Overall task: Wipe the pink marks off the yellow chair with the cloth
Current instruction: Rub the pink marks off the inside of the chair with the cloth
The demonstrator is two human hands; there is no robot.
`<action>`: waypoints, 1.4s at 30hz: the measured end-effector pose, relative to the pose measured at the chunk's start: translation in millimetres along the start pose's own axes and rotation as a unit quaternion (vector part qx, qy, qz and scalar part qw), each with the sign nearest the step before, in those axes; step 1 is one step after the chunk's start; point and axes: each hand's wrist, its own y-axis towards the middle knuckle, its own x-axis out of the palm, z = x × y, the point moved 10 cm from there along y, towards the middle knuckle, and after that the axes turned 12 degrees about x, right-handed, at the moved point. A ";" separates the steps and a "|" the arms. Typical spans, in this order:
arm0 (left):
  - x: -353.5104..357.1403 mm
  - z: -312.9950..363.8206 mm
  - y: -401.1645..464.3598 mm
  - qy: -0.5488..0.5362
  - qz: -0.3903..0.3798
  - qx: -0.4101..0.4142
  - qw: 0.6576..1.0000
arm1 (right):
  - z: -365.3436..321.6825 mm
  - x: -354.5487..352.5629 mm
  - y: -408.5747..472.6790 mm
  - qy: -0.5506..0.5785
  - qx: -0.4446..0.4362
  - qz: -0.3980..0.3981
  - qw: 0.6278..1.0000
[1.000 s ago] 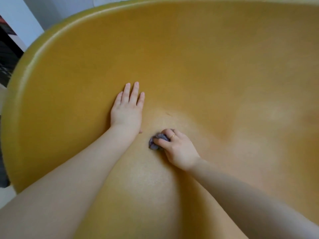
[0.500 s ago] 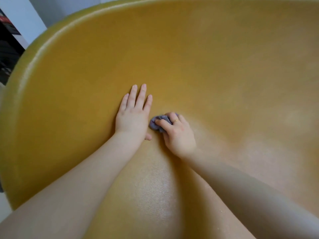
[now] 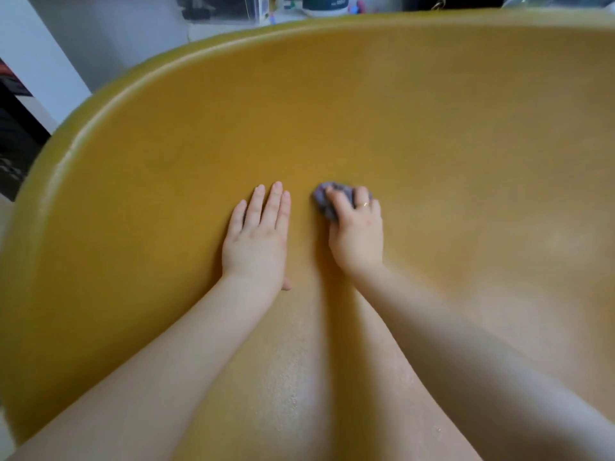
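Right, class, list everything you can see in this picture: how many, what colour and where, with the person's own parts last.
Chair: one, yellow, its curved shell fills most of the view.
Cloth: one, grey-purple, bunched small, pressed on the chair near the middle.
Pink marks: none visible.
Shelf clutter: several blurred items, including a dark tub with a white band, beyond the chair's top rim.
Ring: one, gold, on a right-hand finger.
Left hand: one, flat on the chair with fingers spread, beside the cloth, not touching it.
Right hand: one, its grip closed on the cloth.
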 end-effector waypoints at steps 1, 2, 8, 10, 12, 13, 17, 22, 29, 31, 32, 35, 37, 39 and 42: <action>-12.9 -8.8 2.6 0.004 0.021 -0.008 1.000 | -5.5 2.0 -5.8 -0.012 -0.050 -0.020 0.998; -28.4 -19.2 5.9 0.015 0.047 -0.014 0.999 | -8.8 2.5 -7.5 -0.023 -0.088 -0.036 0.995; -80.3 -50.6 19.5 0.104 0.109 -0.001 0.989 | -30.2 -24.2 66.9 -0.098 -0.141 0.036 0.985; -78.4 -53.0 20.7 0.118 0.113 0.006 0.987 | -31.6 -46.9 107.8 -0.071 -0.055 0.091 0.992; -73.8 -53.6 20.8 0.129 0.116 0.013 0.985 | -22.5 -62.1 134.3 0.005 0.085 0.141 0.986; -72.1 -53.8 20.9 0.129 0.119 0.013 0.984 | -21.9 -62.2 136.4 0.039 0.142 0.163 0.975; -74.6 -54.0 19.7 0.119 0.154 -0.001 0.981 | -76.1 -28.4 105.1 0.068 0.094 0.181 0.977; -78.8 -49.2 18.7 0.091 0.156 -0.023 0.983 | -95.2 -21.2 90.7 -0.004 -0.122 0.088 0.989; -83.8 24.8 73.4 0.089 0.149 0.128 0.976 | 37.0 -115.4 146.5 -0.153 -0.039 0.151 0.976; -80.5 45.2 87.2 0.095 0.140 0.158 0.973 | 84.8 -154.0 149.9 -0.147 0.052 0.199 0.968; -76.6 49.3 91.4 0.093 0.135 0.160 0.973 | 103.1 -164.9 148.4 -0.133 0.108 0.223 0.960; -72.4 55.8 102.0 0.080 0.143 0.148 0.975 | 119.0 -156.7 140.5 -0.101 0.209 0.285 0.930; -69.4 57.8 104.9 0.082 0.142 0.144 0.976 | 91.8 -132.2 134.1 -0.109 0.142 0.295 0.938; -69.0 58.3 104.3 0.091 0.150 0.138 0.975 | 56.3 -95.1 116.8 -0.115 0.022 0.248 0.962; -76.8 54.4 100.2 0.119 0.180 0.100 0.971 | 23.0 -56.0 90.0 -0.109 -0.105 0.127 0.980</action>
